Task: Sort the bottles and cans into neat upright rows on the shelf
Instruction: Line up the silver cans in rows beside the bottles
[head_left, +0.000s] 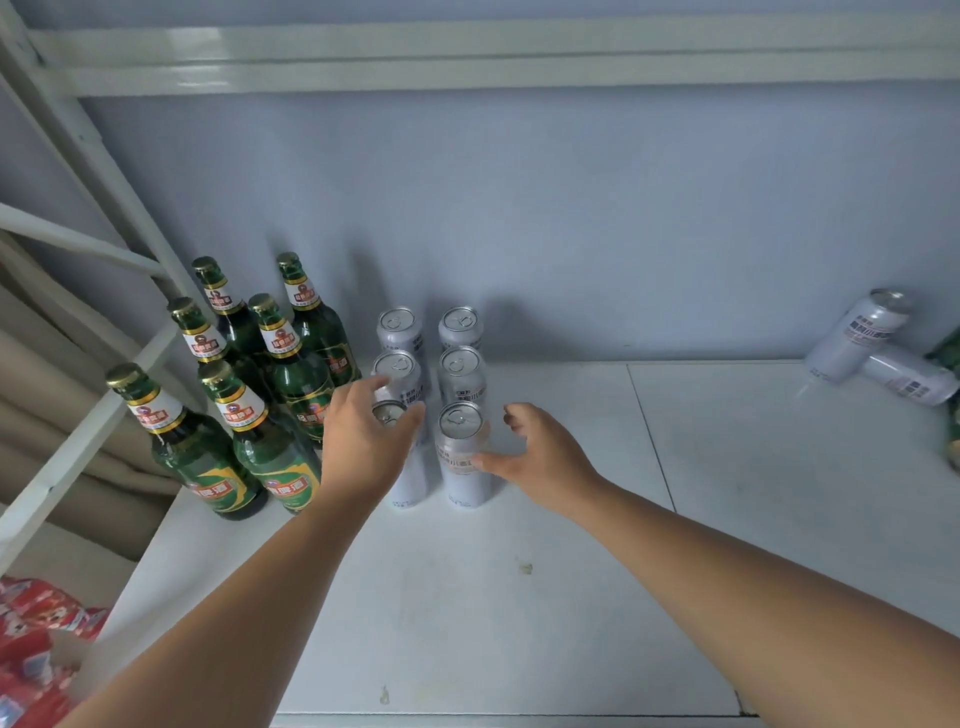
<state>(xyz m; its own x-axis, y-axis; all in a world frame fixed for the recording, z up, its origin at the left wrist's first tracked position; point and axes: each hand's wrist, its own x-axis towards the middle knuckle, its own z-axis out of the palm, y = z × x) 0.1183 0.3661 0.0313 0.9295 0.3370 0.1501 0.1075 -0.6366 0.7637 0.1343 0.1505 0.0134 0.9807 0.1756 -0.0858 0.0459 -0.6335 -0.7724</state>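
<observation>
Several green beer bottles (291, 384) stand upright in two rows at the shelf's left. Right of them, white cans stand in two columns of three. My left hand (363, 441) wraps around the top of the front-left can (410, 478), hiding most of its lid. The front-right can (462, 457) stands beside it. My right hand (543, 452) is just right of that can, fingers apart and curled, with only the thumb tip touching its side. Two more white cans (857, 338) (911, 382) lie on their sides at the far right.
The white shelf board (519, 597) is bare in front of and to the right of the rows. A green bottle (953, 364) is cut off by the right edge. The white metal frame (78, 431) slants along the left, with a red package (36, 629) below it.
</observation>
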